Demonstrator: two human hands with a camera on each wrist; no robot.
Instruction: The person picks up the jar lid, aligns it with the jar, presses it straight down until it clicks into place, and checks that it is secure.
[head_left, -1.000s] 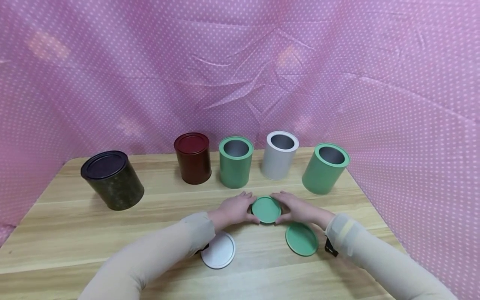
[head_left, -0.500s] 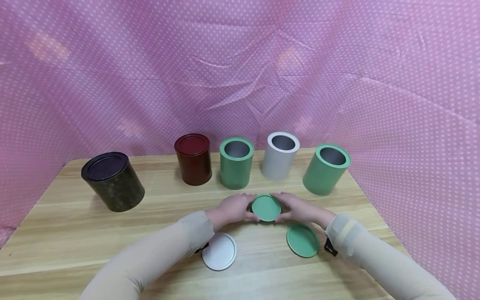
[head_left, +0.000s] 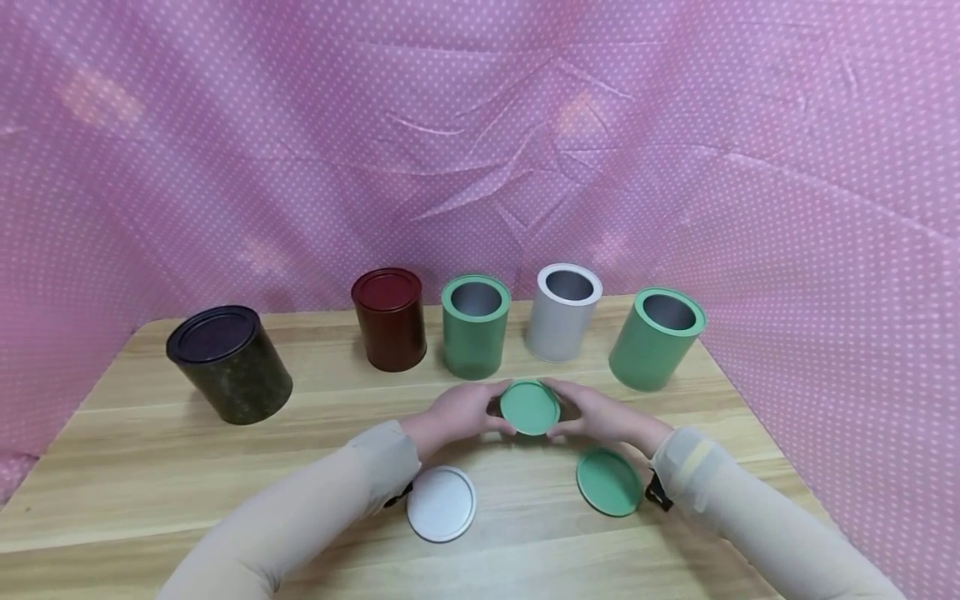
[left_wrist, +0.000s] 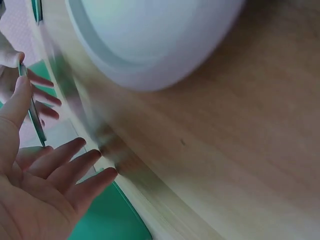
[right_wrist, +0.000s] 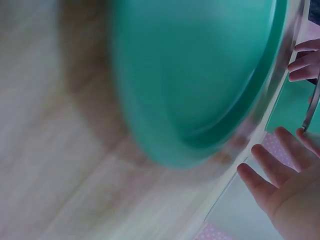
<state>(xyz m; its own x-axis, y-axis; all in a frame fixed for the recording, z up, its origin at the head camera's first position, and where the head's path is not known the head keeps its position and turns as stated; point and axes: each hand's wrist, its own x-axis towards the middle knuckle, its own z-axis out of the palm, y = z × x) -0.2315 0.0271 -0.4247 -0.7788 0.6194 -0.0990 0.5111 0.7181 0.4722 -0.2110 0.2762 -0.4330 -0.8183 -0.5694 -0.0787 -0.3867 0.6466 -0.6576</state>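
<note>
A round green lid (head_left: 530, 407) is held between both hands in the head view. My left hand (head_left: 460, 412) pinches its left edge between thumb and forefinger. On the opposite edge, my right hand (head_left: 597, 415) grips with thumb and forefinger. Seen edge-on in the left wrist view, the lid (left_wrist: 33, 109) is raised above the wood, the other fingers spread free of it. A white lid (head_left: 441, 504) lies flat by the left wrist, and a second green lid (head_left: 609, 482) lies by the right wrist.
Behind the hands stand an uncovered green can (head_left: 474, 333), an uncovered white can (head_left: 561, 321) and another uncovered green can (head_left: 651, 350). A dark red can (head_left: 390, 329) and a blackish can (head_left: 236, 375), both covered, stand leftward. Pink dotted cloth (head_left: 480, 150) surrounds the wooden table (head_left: 150, 467).
Both hands have raised the green lid and carried it slightly toward the cans; its face tilts a little more toward the head camera. The cans and the two lying lids stay in place.
</note>
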